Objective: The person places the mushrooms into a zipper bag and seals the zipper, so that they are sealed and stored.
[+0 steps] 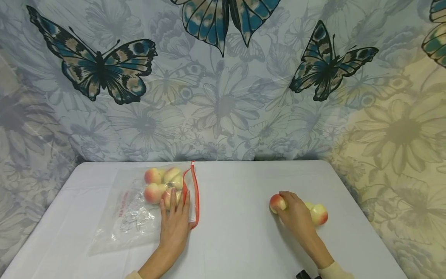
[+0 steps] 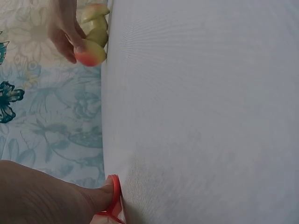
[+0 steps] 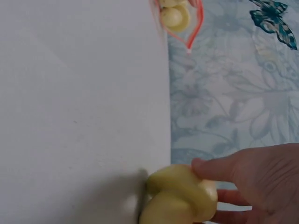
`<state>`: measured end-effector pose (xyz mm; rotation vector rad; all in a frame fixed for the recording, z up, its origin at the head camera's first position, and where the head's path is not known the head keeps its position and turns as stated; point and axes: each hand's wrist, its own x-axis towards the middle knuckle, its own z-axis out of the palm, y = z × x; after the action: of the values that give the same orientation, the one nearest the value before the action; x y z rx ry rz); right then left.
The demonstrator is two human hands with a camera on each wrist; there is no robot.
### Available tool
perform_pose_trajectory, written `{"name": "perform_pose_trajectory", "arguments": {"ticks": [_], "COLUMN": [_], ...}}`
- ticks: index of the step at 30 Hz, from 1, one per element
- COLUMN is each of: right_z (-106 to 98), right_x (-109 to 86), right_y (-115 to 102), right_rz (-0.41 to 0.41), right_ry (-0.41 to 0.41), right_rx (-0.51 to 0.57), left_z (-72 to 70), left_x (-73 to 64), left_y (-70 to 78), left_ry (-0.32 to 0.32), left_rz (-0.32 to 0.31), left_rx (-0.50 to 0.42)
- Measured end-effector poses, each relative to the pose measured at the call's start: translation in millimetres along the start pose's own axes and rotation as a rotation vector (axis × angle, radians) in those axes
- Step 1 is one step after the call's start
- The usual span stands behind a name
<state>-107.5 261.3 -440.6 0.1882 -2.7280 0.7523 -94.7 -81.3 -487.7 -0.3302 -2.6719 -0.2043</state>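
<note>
On the left of the table lies a clear plastic bag with a red-edged mouth, several yellow-and-red peaches inside it. My left hand rests on the bag with straight fingers over the peaches near the mouth. In the left wrist view its thumb touches the red edge. Over on the right, my right hand grips a peach between thumb and fingers. Beside that hand sits another peach, with more yellow fruit partly hidden behind the hand.
A white cloth covers the table. Behind it hangs a butterfly-patterned backdrop. At the bottom edge, near the right sleeve, a black object shows in part.
</note>
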Motion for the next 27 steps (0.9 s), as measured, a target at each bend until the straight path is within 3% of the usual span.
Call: {"name": "perform_pose_trajectory", "arguments": {"ticks": [5, 12, 23, 27], "right_z": [7, 12, -1, -2], "right_x": [-5.7, -15.0, -26.1, -25.5], "right_y": [1, 8, 23, 24], "right_rz": [-0.022, -0.077, -0.021, -0.023], "right_ry": [-0.075, -0.143, -0.177, -0.155], "right_rx": [0.089, 0.08, 0.234, 0.25], "left_z": [-0.6, -1.0, 0.0, -0.3], "left_x": [1.3, 0.9, -0.1, -0.4], "left_y": [0.8, 0.8, -0.1, -0.7], "left_ry": [-0.028, -0.018, -0.005, -0.011], "left_rz": [-0.006, 0.004, 0.007, 0.004], "left_rx": [-0.006, 0.008, 0.02, 0.017]}}
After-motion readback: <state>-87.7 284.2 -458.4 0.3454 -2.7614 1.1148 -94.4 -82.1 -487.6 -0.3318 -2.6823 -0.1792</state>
